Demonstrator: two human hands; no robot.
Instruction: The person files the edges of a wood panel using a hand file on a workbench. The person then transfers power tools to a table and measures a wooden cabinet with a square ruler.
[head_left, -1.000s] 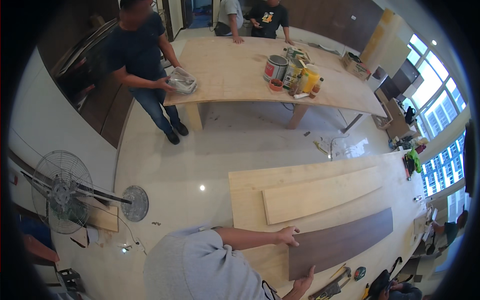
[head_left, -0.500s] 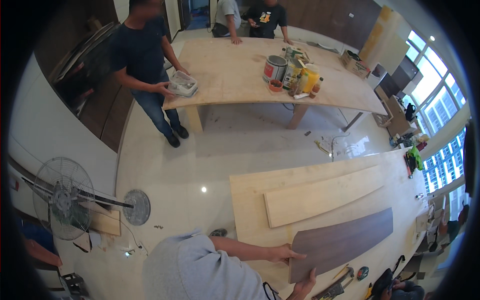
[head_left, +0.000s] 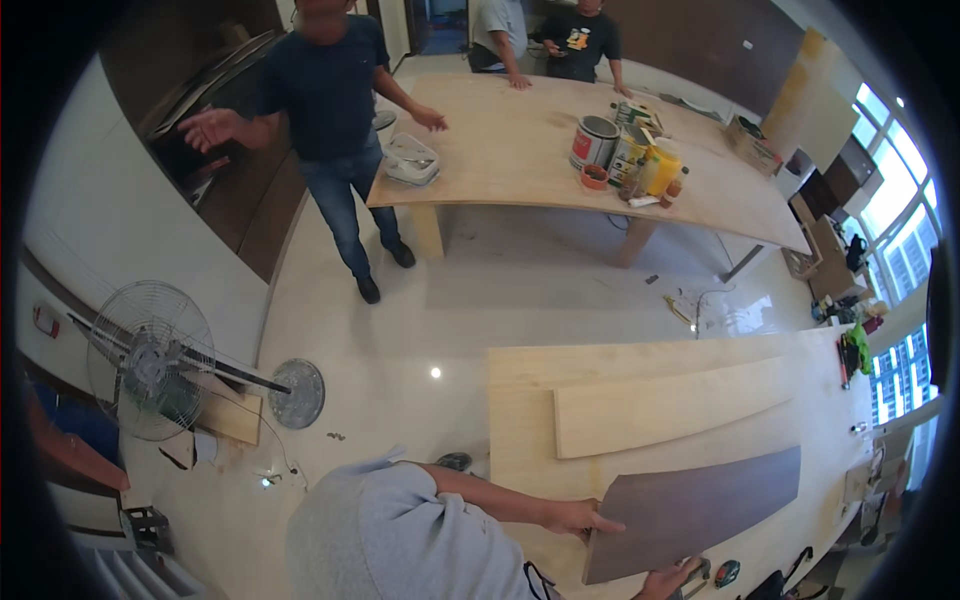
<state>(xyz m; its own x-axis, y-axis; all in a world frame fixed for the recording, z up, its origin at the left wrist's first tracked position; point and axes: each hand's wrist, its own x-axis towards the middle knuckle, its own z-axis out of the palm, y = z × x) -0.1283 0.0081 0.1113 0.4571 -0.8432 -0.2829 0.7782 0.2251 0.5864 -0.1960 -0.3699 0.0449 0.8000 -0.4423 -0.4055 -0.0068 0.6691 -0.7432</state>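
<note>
Left hand [head_left: 578, 517] flat against the near end of a dark brown sheet [head_left: 700, 508], fingers stretched out along its edge, thumb tucked under, so pinched on the sheet; right hand [head_left: 665, 580] low at the bottom edge of the same sheet, fingers curled around it from below, partly cut off by the picture's rim. Dark brown sheet lying tilted across a big pale wooden board [head_left: 530, 400] used as a table; a narrower pale plank [head_left: 670, 405] resting on that board just beyond the sheet, not touching it as far as can be seen. Grey sleeve [head_left: 400, 530] running back from the left hand. Farther off, a standing fan [head_left: 150, 360] on the shiny floor to the left; a second wooden table [head_left: 500, 150] across the room with paint cans [head_left: 595, 140] on top; a person in a dark shirt [head_left: 330, 90] beside that table, arms spread out.
</note>
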